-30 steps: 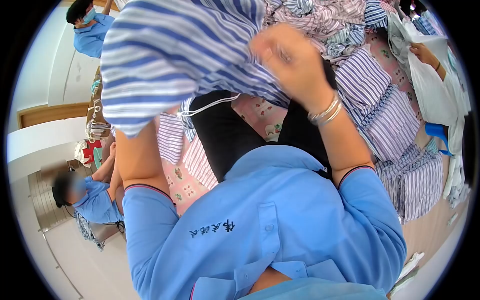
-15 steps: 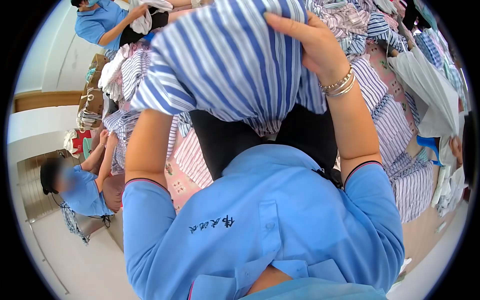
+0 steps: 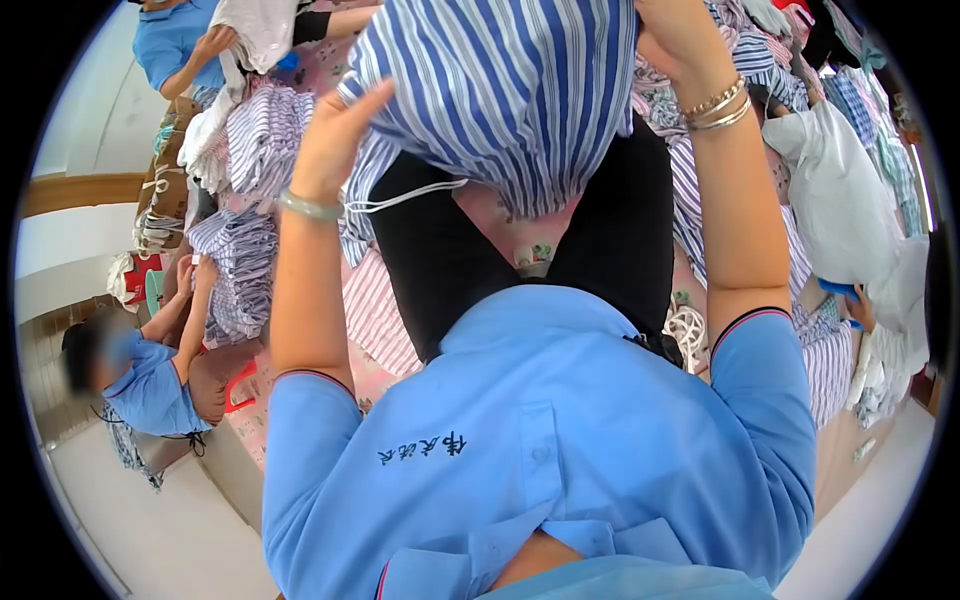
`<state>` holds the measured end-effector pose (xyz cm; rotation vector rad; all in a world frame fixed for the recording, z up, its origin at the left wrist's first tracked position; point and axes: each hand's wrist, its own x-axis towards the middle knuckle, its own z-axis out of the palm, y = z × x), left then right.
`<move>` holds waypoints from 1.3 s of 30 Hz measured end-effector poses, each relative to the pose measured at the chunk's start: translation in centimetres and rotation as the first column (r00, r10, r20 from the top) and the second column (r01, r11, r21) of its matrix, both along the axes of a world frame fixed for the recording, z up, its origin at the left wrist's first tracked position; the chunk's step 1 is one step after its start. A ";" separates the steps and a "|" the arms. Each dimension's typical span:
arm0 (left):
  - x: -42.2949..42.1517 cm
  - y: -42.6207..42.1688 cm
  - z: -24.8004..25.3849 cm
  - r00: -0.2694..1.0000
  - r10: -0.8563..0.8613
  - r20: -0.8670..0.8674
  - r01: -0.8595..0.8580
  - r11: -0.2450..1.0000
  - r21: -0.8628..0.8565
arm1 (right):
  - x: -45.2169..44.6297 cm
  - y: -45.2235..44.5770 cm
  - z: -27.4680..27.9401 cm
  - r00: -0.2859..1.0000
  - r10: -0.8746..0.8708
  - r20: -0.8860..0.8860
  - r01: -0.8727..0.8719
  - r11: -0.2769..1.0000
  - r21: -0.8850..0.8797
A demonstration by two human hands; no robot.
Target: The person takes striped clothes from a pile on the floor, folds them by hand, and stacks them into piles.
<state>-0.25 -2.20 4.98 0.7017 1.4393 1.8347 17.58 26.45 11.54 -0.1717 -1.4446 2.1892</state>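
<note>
A blue-and-white striped garment point(image 3: 500, 90) is spread between my two hands above my lap, running out of view at the top. My left hand point(image 3: 340, 130), a pale bangle at its wrist, grips the garment's left edge with the thumb on the near side; its other fingers are partly hidden. A white cord point(image 3: 405, 195) hangs beside that wrist and trails toward the middle. On the opposite side, my right hand point(image 3: 680, 40), with metal bracelets, holds the upper right edge, its fingertips cut off or behind the cloth.
Folded striped stacks point(image 3: 235, 275) lie to the left, with a cardboard box point(image 3: 160, 205) beyond. Heaped striped clothes fill the upper right, near a large white cloth point(image 3: 835, 190). Pink patterned sheeting point(image 3: 510, 215) covers the floor. Seated co-workers point(image 3: 160, 375) in blue shirts are at the left.
My left hand, covered by the garment before, now shows at its left edge. My right hand has moved up and right, widening the cloth. The white cord has come into view.
</note>
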 end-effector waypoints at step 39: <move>-4.6 8.9 6.0 0.991 -0.053 0.127 0.017 0.962 0.271 | -6.0 7.5 -0.6 1.000 0.003 0.025 -0.005 0.996 0.093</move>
